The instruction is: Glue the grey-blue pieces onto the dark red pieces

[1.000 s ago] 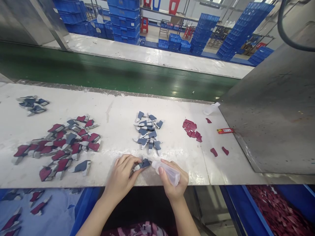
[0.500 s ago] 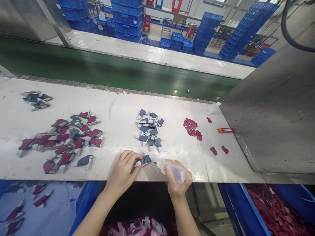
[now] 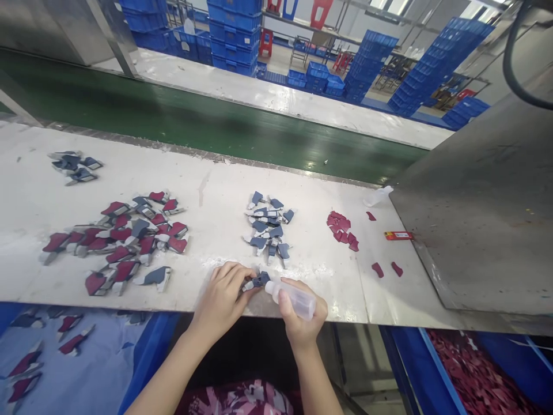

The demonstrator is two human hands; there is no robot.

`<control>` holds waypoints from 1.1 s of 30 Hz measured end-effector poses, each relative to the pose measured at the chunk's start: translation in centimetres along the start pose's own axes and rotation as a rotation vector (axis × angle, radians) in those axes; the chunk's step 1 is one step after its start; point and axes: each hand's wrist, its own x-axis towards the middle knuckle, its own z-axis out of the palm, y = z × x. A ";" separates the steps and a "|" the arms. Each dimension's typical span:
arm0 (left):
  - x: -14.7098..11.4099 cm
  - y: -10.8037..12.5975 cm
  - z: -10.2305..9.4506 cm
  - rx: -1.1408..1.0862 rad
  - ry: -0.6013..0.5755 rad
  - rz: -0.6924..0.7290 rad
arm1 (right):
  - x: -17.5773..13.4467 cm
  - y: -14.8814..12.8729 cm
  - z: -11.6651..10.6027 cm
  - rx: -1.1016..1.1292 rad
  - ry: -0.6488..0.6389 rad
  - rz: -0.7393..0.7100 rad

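My left hand [image 3: 225, 294] pinches a small dark blue and grey moulded part [image 3: 260, 280] just above the table's front edge. In my right hand [image 3: 305, 323] is a translucent squeeze bottle [image 3: 297, 300], tilted with its nozzle end at the blue part. Whether the tip touches the part I cannot tell. Beyond my hands lies a cluster of similar blue and grey parts [image 3: 268, 230]. To the right is a small heap of flat maroon pieces [image 3: 339, 226], with a few loose maroon pieces [image 3: 377, 270] beside it.
Parts with maroon faces [image 3: 125, 269] are piled at the left, with a few blue ones [image 3: 73, 164] behind. A metal housing [image 3: 479, 230] bounds the right side. Near it lie a red-yellow packet [image 3: 398, 236] and a clear plastic piece [image 3: 377, 196]. Blue bins stand below the table; a green conveyor [image 3: 207, 122] runs behind.
The bottle in my right hand has moved left, and its nozzle end now meets the blue part in view. My left hand keeps its pinch. The whole view has shifted slightly.
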 end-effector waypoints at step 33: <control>-0.1 0.0 0.0 0.030 0.019 0.021 | -0.3 -0.3 -0.2 0.071 0.125 0.141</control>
